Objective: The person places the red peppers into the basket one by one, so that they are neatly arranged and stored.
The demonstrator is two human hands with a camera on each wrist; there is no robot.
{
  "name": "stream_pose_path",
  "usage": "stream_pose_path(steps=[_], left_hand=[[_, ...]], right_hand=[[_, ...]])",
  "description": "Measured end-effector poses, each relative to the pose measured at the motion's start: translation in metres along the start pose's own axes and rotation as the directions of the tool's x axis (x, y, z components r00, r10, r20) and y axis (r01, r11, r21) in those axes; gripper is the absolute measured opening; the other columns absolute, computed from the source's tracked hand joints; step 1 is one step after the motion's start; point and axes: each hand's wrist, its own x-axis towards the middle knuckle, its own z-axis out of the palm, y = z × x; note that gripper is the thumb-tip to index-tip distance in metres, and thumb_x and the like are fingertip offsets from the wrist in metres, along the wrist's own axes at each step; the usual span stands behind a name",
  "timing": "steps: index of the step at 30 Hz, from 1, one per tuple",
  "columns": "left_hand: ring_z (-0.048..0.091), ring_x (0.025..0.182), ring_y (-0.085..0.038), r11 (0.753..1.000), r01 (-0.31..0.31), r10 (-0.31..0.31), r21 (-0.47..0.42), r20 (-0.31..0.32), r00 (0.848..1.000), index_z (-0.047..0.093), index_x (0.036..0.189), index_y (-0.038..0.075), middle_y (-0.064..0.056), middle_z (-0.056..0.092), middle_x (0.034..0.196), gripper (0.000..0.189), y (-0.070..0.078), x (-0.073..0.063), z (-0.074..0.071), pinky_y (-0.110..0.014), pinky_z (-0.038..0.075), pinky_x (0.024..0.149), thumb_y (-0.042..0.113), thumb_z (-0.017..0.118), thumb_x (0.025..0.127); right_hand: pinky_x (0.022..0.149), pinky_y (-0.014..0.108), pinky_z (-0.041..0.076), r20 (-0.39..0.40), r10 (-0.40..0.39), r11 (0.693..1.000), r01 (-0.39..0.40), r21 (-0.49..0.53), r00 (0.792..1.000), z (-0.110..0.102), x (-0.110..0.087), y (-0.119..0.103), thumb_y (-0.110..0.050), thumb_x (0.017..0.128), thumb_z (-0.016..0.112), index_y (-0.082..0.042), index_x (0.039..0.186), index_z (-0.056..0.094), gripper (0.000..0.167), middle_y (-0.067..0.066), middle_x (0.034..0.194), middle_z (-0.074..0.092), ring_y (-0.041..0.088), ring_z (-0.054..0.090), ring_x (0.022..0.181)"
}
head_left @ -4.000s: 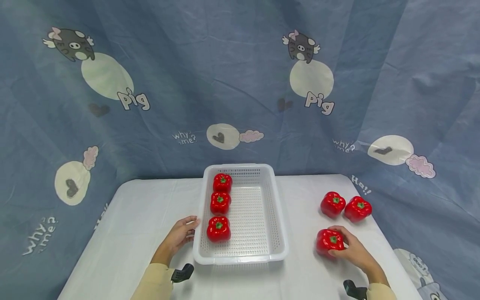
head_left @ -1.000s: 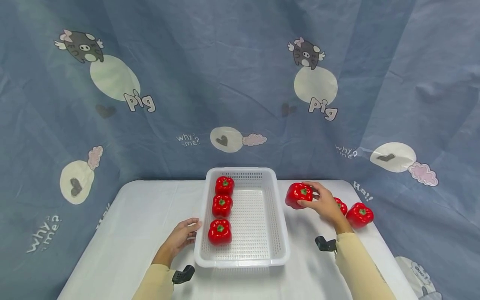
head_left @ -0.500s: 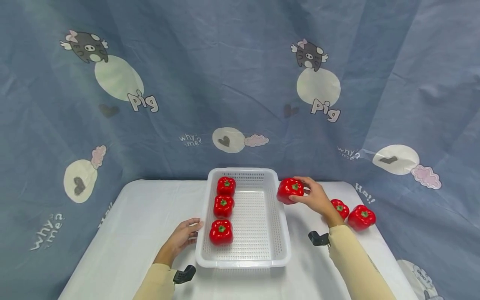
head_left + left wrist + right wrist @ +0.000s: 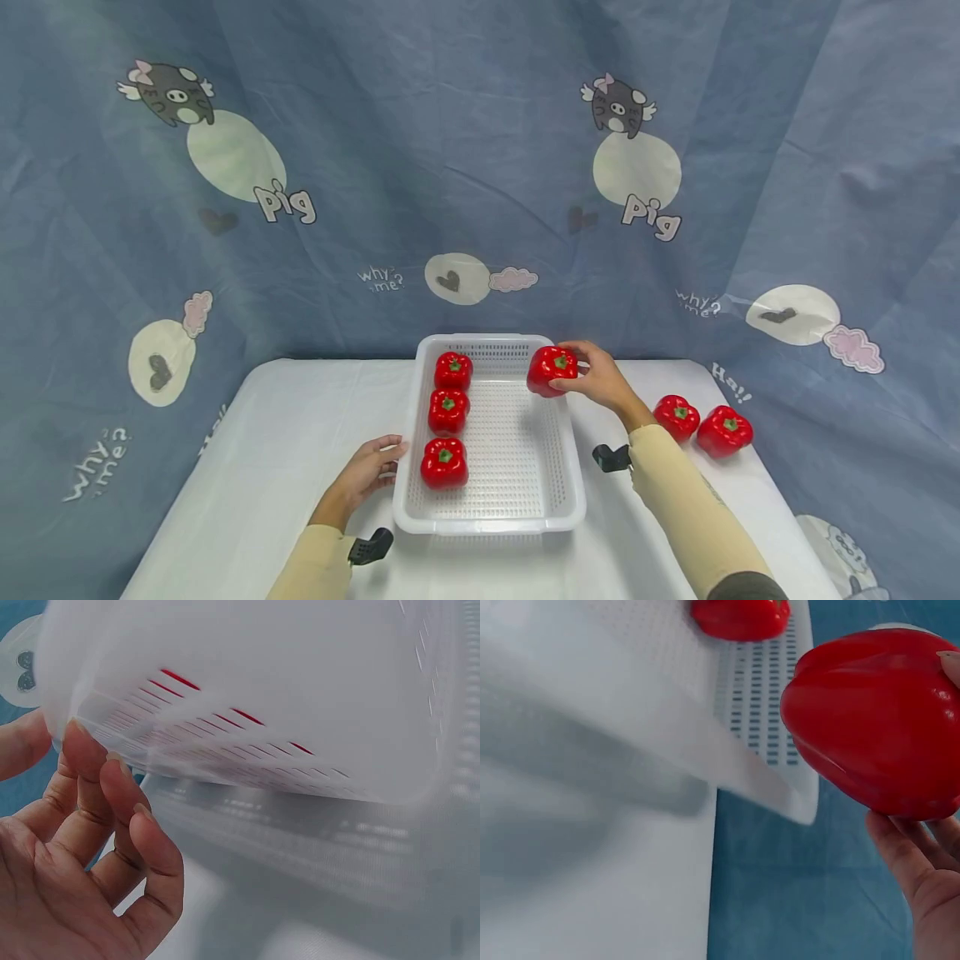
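A white plastic basket (image 4: 491,527) stands on the table, with three red bell peppers lined up along its left side: a back one (image 4: 453,372), a middle one (image 4: 448,412) and a front one (image 4: 444,464). The right hand (image 4: 600,377) grips another red bell pepper (image 4: 549,372) by its right side, above the basket's back right corner. In the right wrist view this held pepper (image 4: 877,724) is beyond the rim, thumb above and fingers below. At the basket's left rim, the left hand (image 4: 369,472) holds the edge; the left wrist view shows its curled fingers (image 4: 157,847) at the outer wall.
Two more red bell peppers, one nearer (image 4: 677,417) and one farther right (image 4: 724,432), lie close together on the right of the white table (image 4: 300,433). A blue printed cloth (image 4: 360,183) hangs behind the table's back edge.
The right hand has lifted the bell pepper from the table's right side and carried it left, over the basket's right rim. The left hand has stayed at the basket's left rim.
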Motion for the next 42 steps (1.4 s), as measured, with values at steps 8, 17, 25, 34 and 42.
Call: stream_pose_path(steps=[8,17,25,34,42], left_hand=[[0.061,0.081,-0.018,1.000,0.003,-0.003,-0.012,0.006,1.000,0.054,0.122,-0.004,-0.008,0.068,0.095,0.041,-0.002,0.002,0.001,-0.031,0.049,0.070,0.024,0.062,0.093],[0.062,0.083,-0.019,1.000,0.000,0.000,-0.008,0.001,1.000,0.055,0.121,-0.003,-0.008,0.068,0.097,0.040,0.002,0.001,-0.004,-0.033,0.051,0.072,0.024,0.063,0.093],[0.062,0.082,-0.018,1.000,0.006,-0.006,-0.014,-0.001,1.000,0.055,0.121,-0.003,-0.007,0.067,0.096,0.040,0.000,0.001,-0.003,-0.032,0.051,0.071,0.024,0.063,0.093],[0.062,0.083,-0.018,0.999,0.010,-0.010,-0.031,0.007,1.000,0.055,0.121,-0.004,-0.008,0.068,0.098,0.040,0.001,0.000,-0.003,-0.031,0.050,0.071,0.022,0.063,0.092],[0.062,0.083,-0.018,0.999,-0.003,0.003,-0.033,0.015,1.000,0.055,0.121,-0.004,-0.009,0.068,0.098,0.039,-0.002,0.000,-0.003,-0.032,0.050,0.071,0.022,0.063,0.092]], right_hand=[[0.087,0.048,0.051,0.027,0.029,0.998,-0.028,-0.047,0.999,0.020,0.019,0.000,-0.018,0.074,0.082,-0.005,0.136,0.048,0.072,0.019,0.136,0.049,0.040,0.046,0.124],[0.088,0.048,0.051,0.008,0.030,0.999,-0.030,-0.012,1.000,0.042,0.042,-0.002,-0.015,0.074,0.082,-0.005,0.136,0.048,0.070,0.016,0.133,0.052,0.037,0.047,0.122],[0.089,0.048,0.050,0.024,0.042,0.999,-0.041,-0.035,0.999,0.053,0.055,-0.003,-0.012,0.075,0.081,-0.006,0.137,0.048,0.070,0.017,0.135,0.050,0.037,0.047,0.124],[0.093,0.047,0.048,0.050,0.068,0.996,-0.065,-0.066,0.996,0.071,0.067,0.003,-0.013,0.076,0.082,-0.005,0.138,0.047,0.071,0.016,0.134,0.052,0.035,0.049,0.123],[0.096,0.046,0.046,0.069,0.059,0.995,-0.053,-0.082,0.996,0.086,0.073,0.009,-0.010,0.076,0.081,-0.002,0.135,0.050,0.068,0.016,0.131,0.054,0.033,0.050,0.121]])
